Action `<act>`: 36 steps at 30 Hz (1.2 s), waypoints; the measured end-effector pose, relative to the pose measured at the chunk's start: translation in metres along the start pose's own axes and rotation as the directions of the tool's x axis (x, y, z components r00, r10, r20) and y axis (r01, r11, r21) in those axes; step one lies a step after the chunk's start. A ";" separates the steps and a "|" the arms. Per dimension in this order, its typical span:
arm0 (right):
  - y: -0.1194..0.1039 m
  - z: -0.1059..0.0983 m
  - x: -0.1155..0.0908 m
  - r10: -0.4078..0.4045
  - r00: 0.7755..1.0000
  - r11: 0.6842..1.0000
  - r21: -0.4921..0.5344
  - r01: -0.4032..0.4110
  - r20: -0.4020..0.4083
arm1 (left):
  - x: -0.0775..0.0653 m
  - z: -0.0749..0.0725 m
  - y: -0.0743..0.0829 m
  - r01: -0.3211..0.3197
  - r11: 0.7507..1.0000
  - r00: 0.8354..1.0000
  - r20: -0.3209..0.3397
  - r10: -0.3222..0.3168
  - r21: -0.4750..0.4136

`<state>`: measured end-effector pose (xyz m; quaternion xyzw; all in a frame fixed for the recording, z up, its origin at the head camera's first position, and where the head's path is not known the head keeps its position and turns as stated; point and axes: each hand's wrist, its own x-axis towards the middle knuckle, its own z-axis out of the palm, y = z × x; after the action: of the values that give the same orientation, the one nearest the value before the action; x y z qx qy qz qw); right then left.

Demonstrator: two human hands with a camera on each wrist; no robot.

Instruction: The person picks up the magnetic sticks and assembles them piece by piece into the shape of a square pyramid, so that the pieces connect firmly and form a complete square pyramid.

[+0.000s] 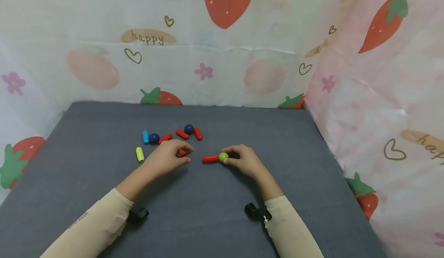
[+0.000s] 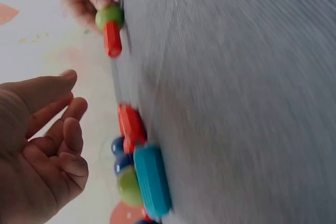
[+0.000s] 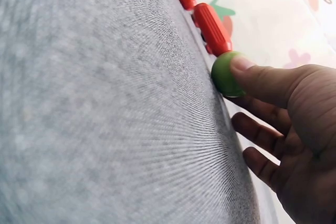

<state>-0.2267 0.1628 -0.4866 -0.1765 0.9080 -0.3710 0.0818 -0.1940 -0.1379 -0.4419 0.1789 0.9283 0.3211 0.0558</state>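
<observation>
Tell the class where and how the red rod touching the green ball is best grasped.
Probably by its long sides near the free end, from the left: the straight red rod points toward the left grip, and its other end meets the green ball pinched in the right grip.

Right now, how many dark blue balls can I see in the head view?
2: a dark blue ball between the light blue cylinder and a red cylinder, another between two other red cylinders. More may be hidden behind the left hand.
</observation>
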 end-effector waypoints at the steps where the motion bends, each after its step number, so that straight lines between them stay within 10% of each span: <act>1: 0.000 -0.001 0.000 -0.001 1.000 1.000 0.001 0.001 -0.003 | -0.002 -0.003 -0.002 0.004 1.000 1.000 -0.009 -0.004 0.000; 18: 0.004 0.001 0.001 -0.004 1.000 1.000 0.007 0.004 -0.009 | -0.018 -0.033 -0.053 0.070 0.994 0.995 -0.082 -0.063 0.080; 36: 0.007 0.003 0.002 -0.023 0.999 1.000 0.020 0.023 -0.025 | -0.012 -0.030 -0.073 0.155 0.986 0.988 -0.014 -0.154 0.056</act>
<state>-0.2291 0.1648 -0.4939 -0.1816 0.9031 -0.3831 0.0682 -0.2105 -0.2127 -0.4634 0.1062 0.9484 0.2901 0.0709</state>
